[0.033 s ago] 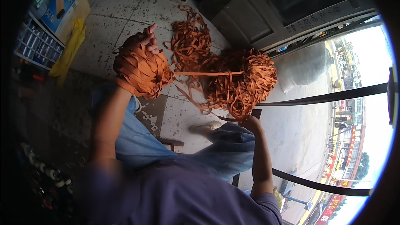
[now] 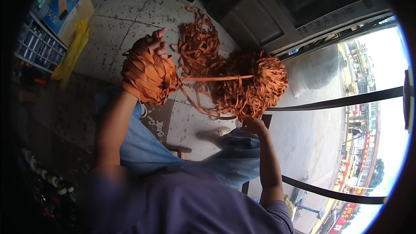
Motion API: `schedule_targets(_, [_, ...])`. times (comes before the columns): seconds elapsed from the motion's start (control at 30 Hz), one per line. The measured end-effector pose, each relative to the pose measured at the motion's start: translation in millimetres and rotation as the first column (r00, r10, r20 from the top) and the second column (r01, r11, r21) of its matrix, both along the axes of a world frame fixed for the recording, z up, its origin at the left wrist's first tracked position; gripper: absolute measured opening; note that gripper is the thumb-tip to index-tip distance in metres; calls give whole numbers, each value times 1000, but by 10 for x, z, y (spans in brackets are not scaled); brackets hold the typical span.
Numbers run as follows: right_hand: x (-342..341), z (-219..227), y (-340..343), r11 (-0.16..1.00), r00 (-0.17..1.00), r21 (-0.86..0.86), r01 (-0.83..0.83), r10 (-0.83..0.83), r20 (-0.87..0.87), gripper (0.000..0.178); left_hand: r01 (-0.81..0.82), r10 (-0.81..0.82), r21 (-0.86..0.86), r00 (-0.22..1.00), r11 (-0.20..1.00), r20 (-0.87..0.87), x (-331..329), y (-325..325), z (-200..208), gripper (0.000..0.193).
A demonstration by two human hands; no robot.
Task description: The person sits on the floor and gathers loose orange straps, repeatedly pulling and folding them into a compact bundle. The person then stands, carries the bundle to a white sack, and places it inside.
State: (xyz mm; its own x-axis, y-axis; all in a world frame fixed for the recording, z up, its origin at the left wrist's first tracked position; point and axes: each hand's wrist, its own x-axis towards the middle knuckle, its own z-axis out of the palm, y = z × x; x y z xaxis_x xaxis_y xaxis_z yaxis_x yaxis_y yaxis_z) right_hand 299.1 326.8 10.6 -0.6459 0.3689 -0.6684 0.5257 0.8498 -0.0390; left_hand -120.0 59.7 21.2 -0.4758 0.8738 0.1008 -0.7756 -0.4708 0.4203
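A thick wad of orange flat strap (image 2: 151, 76) is wound in many layers round my left hand (image 2: 159, 45). Only some fingers stick out at its top, one extended and the others curled; the palm is hidden under the layers. At the lower edge of a big orange strap heap (image 2: 268, 80), my right hand (image 2: 255, 126) is closed, with a length of strap at its fingertips. Between the hands a loose strand (image 2: 190, 99) sags from the wad. Another strand (image 2: 216, 78) runs nearly straight from the wad to the heap.
Farther off, a looser strap tangle (image 2: 199, 39) lies on the stained tile floor (image 2: 123, 0). A dark door panel (image 2: 255, 17) stands behind the heap, and a filled clear bag (image 2: 314, 71) to its right. At left are a rack (image 2: 39, 43) and a yellow plastic bag (image 2: 71, 54).
My right hand has moved a little left and up toward the heap's lower edge. My left hand with its wad has turned slightly and shifted right. The strand between them hangs differently.
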Motion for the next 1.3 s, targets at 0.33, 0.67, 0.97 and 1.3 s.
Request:
schedule_targets(0.33, [-2479,768,-1148,977,611,-115,-178,18,-792,25,494,-550,-309,825,813,-128,571,-50,-74,30])
schedule_targets(0.67, [1124,174,508,831,876,309,463,-375,-303,33,403,-403,-38,915,914,29,-73,-18,-199,33])
schedule_targets(0.97, [2957,-174,333,417,535,381,825,-793,-291,37,-324,228,355,931,877,285,-506,-207,-529,42])
schedule_targets(1.3, [3375,234,471,156,100,0,988,-635,-766,42,-533,534,109,845,839,24,-1389,-774,-481,46])
